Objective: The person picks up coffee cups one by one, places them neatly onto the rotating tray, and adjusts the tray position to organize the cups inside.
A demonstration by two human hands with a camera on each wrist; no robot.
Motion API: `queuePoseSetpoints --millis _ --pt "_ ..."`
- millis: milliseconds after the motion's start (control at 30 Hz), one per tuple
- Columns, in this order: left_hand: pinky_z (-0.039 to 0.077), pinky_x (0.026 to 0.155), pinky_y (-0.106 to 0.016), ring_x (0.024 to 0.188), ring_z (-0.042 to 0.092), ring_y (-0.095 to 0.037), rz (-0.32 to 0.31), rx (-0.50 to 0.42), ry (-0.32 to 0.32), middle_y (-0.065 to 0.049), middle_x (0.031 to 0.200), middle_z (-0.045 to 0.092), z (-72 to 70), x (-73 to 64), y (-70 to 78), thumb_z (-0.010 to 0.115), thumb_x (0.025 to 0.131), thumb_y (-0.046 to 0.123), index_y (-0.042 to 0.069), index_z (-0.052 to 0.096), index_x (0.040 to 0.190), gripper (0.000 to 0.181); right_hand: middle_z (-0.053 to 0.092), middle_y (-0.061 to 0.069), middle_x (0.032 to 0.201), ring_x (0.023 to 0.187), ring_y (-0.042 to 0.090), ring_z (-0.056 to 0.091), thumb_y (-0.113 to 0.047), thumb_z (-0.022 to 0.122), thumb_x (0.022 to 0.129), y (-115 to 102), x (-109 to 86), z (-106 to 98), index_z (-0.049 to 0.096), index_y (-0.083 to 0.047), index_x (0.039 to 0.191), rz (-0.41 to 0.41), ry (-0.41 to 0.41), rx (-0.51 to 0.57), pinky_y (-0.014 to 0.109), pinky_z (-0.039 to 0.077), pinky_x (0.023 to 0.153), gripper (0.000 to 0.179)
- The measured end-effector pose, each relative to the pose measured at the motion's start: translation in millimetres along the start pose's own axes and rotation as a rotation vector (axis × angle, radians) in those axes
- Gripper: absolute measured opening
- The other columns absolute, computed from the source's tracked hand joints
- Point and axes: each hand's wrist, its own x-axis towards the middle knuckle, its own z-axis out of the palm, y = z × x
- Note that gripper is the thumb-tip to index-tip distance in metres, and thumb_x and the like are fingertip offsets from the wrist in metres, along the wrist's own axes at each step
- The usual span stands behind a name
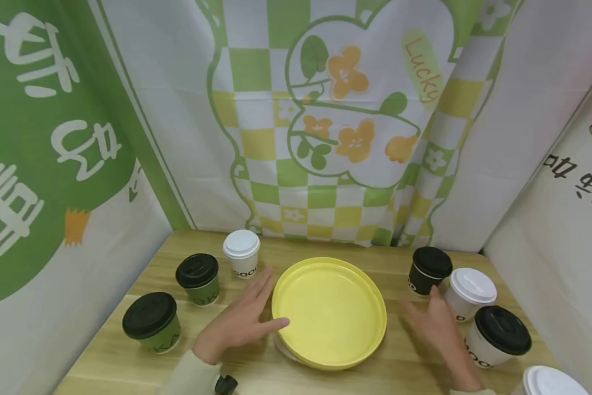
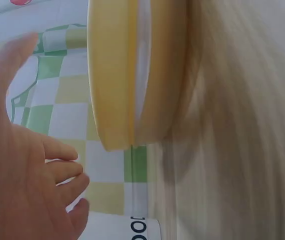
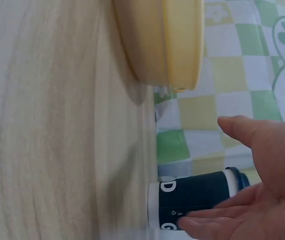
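A round yellow tray-like piece (image 1: 328,312) with a raised rim sits on the wooden table. Side on, in the left wrist view, it shows a yellow upper rim (image 2: 111,75), a white band and a yellow lower part. To its left is my left hand (image 1: 243,318), thumb spread out towards the rim, with nothing gripped. My right hand (image 1: 436,323) stands off to the right, fingers extended and holding nothing. Those fingers are close to a black paper cup (image 3: 197,197) with a black lid; whether they touch it I cannot tell.
Left on the table (image 1: 113,362) stand a white-lidded cup (image 1: 242,252) and two green cups with black lids (image 1: 197,278). Along the right edge are a white-lidded cup (image 1: 472,291), a white cup with a black lid (image 1: 498,337) and another white lid (image 1: 552,382). Printed curtains (image 1: 177,137) surround the table.
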Motion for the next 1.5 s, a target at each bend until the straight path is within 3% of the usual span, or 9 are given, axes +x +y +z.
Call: queuePoseSetpoints --millis 167,333,500,767,1233,1500 --pt "0.021 0.132 -0.063 0.166 0.005 -0.041 0.018 -0.053 -0.067 -0.019 0.178 -0.003 7.0 7.4 -0.5 0.068 0.089 0.074 0.001 0.005 0.169 0.125 0.055 0.041 0.144 0.138 0.060 0.050 -0.047 0.071 0.099 3.2 12.3 5.6 0.041 0.009 0.149 -0.002 0.159 0.111 0.071 0.043 0.113 0.081" --pt "0.024 0.131 -0.061 0.166 0.006 -0.039 0.034 -0.066 -0.087 -0.021 0.178 -0.003 10.2 7.3 -3.5 0.076 0.083 0.074 0.000 0.004 0.169 0.135 0.068 0.034 0.124 0.121 0.053 0.064 -0.047 0.073 0.097 2.2 26.3 11.7 0.055 0.005 0.131 0.006 0.234 0.178 0.064 0.052 0.101 0.065" --pt "0.025 0.131 -0.059 0.166 0.006 -0.039 0.068 -0.071 -0.088 -0.021 0.178 -0.005 11.9 9.5 -4.0 0.079 0.080 0.073 -0.002 0.005 0.168 0.138 0.066 0.034 0.119 0.114 0.047 0.065 -0.045 0.076 0.095 4.9 36.2 18.5 0.052 0.010 0.133 0.082 0.290 0.248 0.058 0.052 0.099 0.071" --pt "0.027 0.131 -0.059 0.165 0.010 -0.040 0.073 -0.059 -0.099 -0.022 0.178 -0.003 15.3 9.9 -3.3 0.080 0.080 0.073 -0.004 0.008 0.168 0.137 0.047 0.043 0.145 0.138 0.055 0.047 -0.050 0.079 0.091 8.9 49.8 27.3 0.021 0.019 0.156 0.219 0.335 0.337 0.065 0.038 0.120 0.110" --pt "0.023 0.132 -0.061 0.166 0.005 -0.039 0.078 -0.042 -0.122 -0.021 0.177 -0.005 15.1 7.8 -0.9 0.078 0.081 0.073 -0.005 0.008 0.167 0.136 0.045 0.041 0.149 0.143 0.054 0.043 -0.042 0.081 0.090 11.1 66.8 34.3 0.029 0.017 0.154 0.276 0.436 0.408 0.062 0.033 0.125 0.101" --pt "0.016 0.134 -0.060 0.167 0.002 -0.039 0.084 -0.010 -0.127 -0.021 0.178 -0.004 12.2 4.9 0.0 0.078 0.081 0.073 -0.005 0.008 0.167 0.135 0.051 0.039 0.146 0.140 0.054 0.047 -0.044 0.082 0.089 6.3 66.4 30.6 0.037 0.014 0.151 0.228 0.449 0.373 0.063 0.037 0.122 0.096"
